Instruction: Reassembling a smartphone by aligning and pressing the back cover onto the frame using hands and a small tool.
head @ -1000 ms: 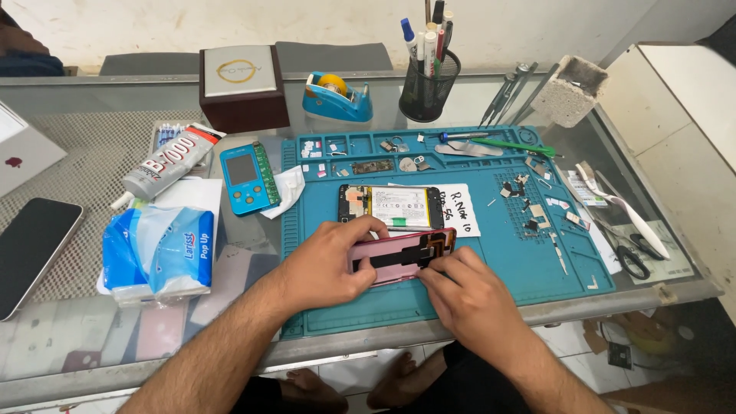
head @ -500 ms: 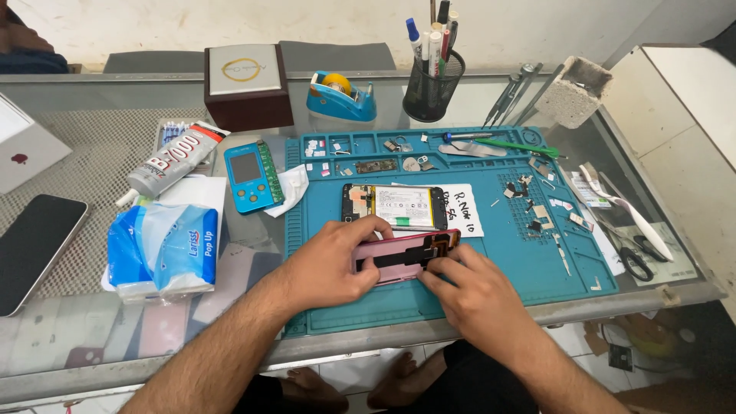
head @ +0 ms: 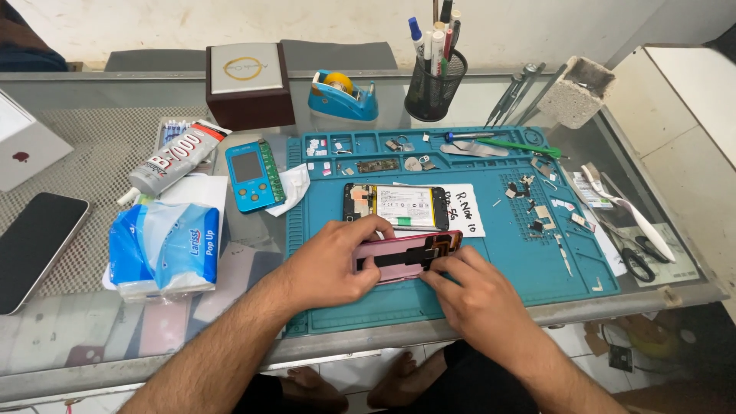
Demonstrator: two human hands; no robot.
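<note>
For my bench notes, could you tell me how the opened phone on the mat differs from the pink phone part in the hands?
The opened phone lies flat and untouched, its battery showing; the pink phone part is gripped by the left hand and right hand. The opened phone is black-framed; the pink part carries a dark strip. Both sit on the blue mat.

pink phone panel (head: 406, 257), black flex strip across it, flat on mat

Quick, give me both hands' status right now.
Left hand: closed on the pink phone panel, gripping its left end.
Right hand: fingertips pressing the panel's lower edge, not clearly gripping.
</note>
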